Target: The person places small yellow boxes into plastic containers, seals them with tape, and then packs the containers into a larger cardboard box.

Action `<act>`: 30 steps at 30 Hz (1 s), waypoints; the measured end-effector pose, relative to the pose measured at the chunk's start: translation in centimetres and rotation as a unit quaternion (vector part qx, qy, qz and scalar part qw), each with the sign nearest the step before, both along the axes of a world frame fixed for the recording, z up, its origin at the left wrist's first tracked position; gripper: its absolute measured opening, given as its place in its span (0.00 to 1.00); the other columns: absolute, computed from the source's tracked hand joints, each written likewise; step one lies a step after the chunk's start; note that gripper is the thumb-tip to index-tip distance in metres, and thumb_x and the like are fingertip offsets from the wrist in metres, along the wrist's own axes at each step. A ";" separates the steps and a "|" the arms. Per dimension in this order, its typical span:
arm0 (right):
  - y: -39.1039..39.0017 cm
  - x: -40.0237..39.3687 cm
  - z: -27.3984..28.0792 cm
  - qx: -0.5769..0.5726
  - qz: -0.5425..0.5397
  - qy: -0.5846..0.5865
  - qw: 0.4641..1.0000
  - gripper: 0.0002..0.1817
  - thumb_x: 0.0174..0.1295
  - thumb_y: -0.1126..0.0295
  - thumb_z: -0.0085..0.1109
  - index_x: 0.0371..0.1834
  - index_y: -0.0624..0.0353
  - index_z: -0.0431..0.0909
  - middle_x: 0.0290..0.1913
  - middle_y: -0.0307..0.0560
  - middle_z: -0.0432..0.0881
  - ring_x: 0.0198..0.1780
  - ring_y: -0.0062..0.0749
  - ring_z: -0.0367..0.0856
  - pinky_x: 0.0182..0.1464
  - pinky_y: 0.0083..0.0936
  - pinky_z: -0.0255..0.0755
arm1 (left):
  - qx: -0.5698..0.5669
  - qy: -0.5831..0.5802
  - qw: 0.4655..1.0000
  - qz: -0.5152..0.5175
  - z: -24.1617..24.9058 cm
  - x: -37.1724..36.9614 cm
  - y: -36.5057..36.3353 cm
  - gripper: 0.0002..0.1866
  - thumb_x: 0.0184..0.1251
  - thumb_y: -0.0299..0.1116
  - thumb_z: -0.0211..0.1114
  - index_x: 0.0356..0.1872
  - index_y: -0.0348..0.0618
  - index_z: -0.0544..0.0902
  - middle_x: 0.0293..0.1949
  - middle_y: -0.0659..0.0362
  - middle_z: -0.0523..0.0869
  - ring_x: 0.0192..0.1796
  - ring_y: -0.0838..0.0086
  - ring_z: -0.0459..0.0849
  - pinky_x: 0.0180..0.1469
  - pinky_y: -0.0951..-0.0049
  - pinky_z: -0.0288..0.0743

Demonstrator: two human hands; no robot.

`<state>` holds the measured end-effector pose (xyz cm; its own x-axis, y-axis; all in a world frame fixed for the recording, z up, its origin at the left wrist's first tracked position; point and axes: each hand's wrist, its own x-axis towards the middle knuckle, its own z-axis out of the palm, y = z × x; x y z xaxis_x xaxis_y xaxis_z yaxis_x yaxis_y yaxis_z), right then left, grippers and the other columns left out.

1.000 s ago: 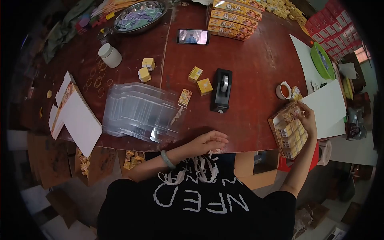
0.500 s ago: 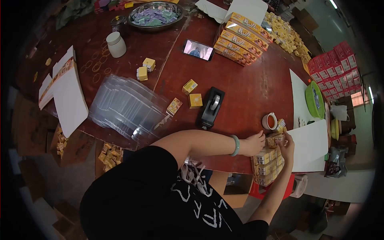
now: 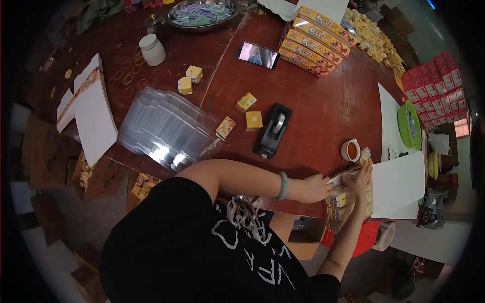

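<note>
My left hand [image 3: 317, 188], a pale green bangle at its wrist, has its fingers curled together over the left edge of an open carton [image 3: 335, 214] at the table's front right. Small yellow boxes [image 3: 338, 198] fill the carton in rows. My right hand [image 3: 359, 182] lies over the carton's upper right part with its fingers stretched out, touching the boxes. Its palm hides what is under it. Beyond the fingertips a small yellow box [image 3: 365, 154] stands beside a white cup [image 3: 350, 150] of reddish-brown liquid.
A black tape dispenser [image 3: 273, 130], loose yellow boxes [image 3: 254, 120], clear plastic sheets [image 3: 161, 129] and a phone [image 3: 258, 55] lie on the red table [image 3: 313, 106]. Stacked orange cartons [image 3: 318, 43] stand behind. At the right are white card [image 3: 399, 186] and a green basin [image 3: 408, 125].
My right hand's fingers have straightened and now lie over the carton, where they were bent at a small box. The whole view has shifted slightly.
</note>
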<state>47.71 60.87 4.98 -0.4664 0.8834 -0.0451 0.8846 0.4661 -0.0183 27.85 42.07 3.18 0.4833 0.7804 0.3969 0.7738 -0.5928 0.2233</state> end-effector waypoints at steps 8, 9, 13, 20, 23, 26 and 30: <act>-9.0 -5.9 5.6 0.146 0.080 0.375 0.912 0.23 0.68 0.74 0.60 0.66 0.64 0.72 0.67 0.57 0.74 0.70 0.46 0.70 0.72 0.38 0.59 | 0.000 -0.246 0.946 0.211 3.9 -18.6 -18.8 0.10 0.60 0.29 0.68 0.42 0.42 0.83 0.46 0.59 0.86 0.44 0.62 0.86 0.47 0.64 0.80; -12.1 -8.6 6.1 0.051 0.026 0.470 0.881 0.20 0.69 0.75 0.59 0.63 0.65 0.74 0.63 0.56 0.77 0.67 0.43 0.73 0.69 0.34 0.63 | -0.011 -0.230 0.932 0.281 3.8 -20.3 -20.9 0.11 0.61 0.30 0.68 0.44 0.42 0.83 0.47 0.58 0.85 0.47 0.60 0.85 0.49 0.63 0.80; -22.1 -19.4 2.5 -0.098 0.205 0.529 0.818 0.11 0.70 0.78 0.56 0.52 0.63 0.82 0.50 0.42 0.85 0.45 0.21 0.82 0.47 0.20 0.76 | -0.107 -0.192 0.832 0.509 2.6 -23.9 -25.5 0.30 0.64 0.40 0.69 0.62 0.32 0.73 0.65 0.43 0.72 0.68 0.48 0.69 0.66 0.54 0.67; -30.7 -36.7 -2.9 -0.278 0.299 0.407 0.817 0.17 0.57 0.78 0.64 0.50 0.66 0.76 0.49 0.55 0.80 0.53 0.46 0.81 0.55 0.35 0.76 | -0.068 0.066 0.784 0.613 -4.2 -22.2 -23.2 0.62 0.49 0.63 0.71 0.70 0.18 0.54 0.76 0.30 0.48 0.80 0.41 0.42 0.76 0.37 0.29; -30.7 -38.7 -2.6 -0.137 0.281 0.236 0.920 0.25 0.51 0.70 0.71 0.51 0.66 0.73 0.50 0.57 0.78 0.56 0.52 0.78 0.54 0.38 0.74 | -0.082 -0.013 0.797 0.598 -3.5 -22.1 -23.6 0.69 0.42 0.69 0.72 0.71 0.17 0.52 0.76 0.30 0.46 0.81 0.43 0.39 0.75 0.34 0.25; -29.0 -39.1 -3.1 -0.190 0.253 0.223 0.922 0.26 0.46 0.64 0.76 0.46 0.65 0.77 0.46 0.56 0.80 0.54 0.50 0.79 0.51 0.36 0.74 | -0.096 -0.074 0.797 0.592 -2.4 -21.9 -23.6 0.73 0.38 0.72 0.73 0.71 0.17 0.51 0.77 0.30 0.45 0.81 0.44 0.38 0.74 0.33 0.25; -26.8 -39.3 -1.6 -0.424 0.171 0.184 0.870 0.13 0.43 0.66 0.78 0.25 0.60 0.83 0.40 0.49 0.85 0.54 0.45 0.80 0.51 0.38 0.73 | -0.094 -0.072 0.798 0.591 -2.0 -21.7 -23.7 0.76 0.36 0.73 0.73 0.72 0.18 0.47 0.77 0.30 0.43 0.81 0.44 0.36 0.74 0.33 0.25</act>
